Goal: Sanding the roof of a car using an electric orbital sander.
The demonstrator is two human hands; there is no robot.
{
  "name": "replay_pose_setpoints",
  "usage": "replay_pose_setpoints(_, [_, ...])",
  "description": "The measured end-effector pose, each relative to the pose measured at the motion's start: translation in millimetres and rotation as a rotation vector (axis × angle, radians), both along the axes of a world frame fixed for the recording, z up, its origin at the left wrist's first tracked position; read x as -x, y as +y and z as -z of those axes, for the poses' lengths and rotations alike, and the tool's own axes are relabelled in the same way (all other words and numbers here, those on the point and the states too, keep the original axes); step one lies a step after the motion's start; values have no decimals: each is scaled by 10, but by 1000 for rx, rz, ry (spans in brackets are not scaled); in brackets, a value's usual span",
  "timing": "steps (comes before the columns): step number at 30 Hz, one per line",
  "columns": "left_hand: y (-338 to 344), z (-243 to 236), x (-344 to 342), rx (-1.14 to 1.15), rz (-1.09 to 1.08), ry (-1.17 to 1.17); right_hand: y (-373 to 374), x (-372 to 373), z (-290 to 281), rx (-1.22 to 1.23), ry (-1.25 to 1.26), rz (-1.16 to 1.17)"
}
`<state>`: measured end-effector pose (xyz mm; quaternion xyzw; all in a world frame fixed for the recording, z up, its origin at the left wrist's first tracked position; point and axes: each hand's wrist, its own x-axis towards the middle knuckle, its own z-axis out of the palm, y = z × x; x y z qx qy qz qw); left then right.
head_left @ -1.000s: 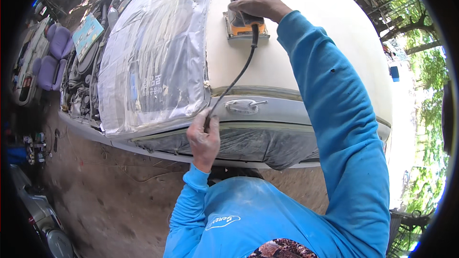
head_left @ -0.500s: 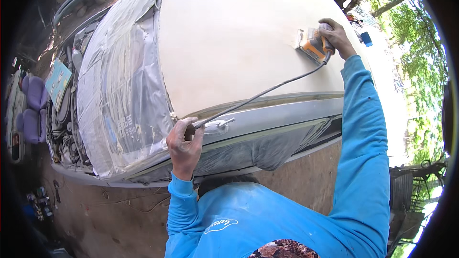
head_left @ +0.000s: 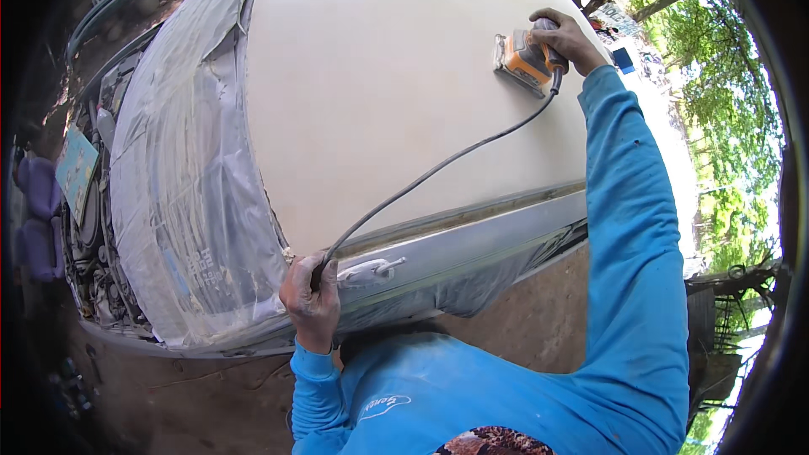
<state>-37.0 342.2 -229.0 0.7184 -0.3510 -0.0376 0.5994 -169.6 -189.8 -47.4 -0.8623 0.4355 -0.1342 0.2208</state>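
Observation:
My right hand [head_left: 563, 38] is closed on the grip of an orange and black electric sander [head_left: 524, 61], which sits on the pale cream car roof [head_left: 388, 101] toward its far right. A dark power cord [head_left: 442, 160] runs from the sander across the roof to my left hand [head_left: 310, 299], whose fingers are pinched on it at the roof's near left corner. Beside that hand, plastic sheeting and tape [head_left: 185, 202] cover the windscreen. Just right of it, a pale handle-like fitting [head_left: 368, 273] is on the grey side edge.
An exposed engine bay [head_left: 93, 244] with a light blue board [head_left: 77, 173] is at the left, purple seats [head_left: 38, 215] beyond it. A coiled hose [head_left: 101, 8] lies at upper left. Dirt ground [head_left: 194, 388] shows below the car; trees [head_left: 725, 101] stand at right.
The sander in my right hand went from upper middle to the roof's far right, then slightly up and left in the picture. My left hand now appears lower and further left, still on the cord.

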Motion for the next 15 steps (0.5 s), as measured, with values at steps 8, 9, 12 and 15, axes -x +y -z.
replay_pose_setpoints(8, [-97,-31,-49,23,102,-64,-446,-691,-68,-65,40,85])
replay_pose_setpoints(9, [-135,-50,-66,17,100,-60,-512,-695,-65,-60,45,82])
replay_pose_setpoints(12, [-291,-148,-76,58,217,-62,-718,-578,-52,-68,61,137])
replay_pose_setpoints(15, [-424,-269,-119,26,324,6,-937,-381,-31,-7,110,153])
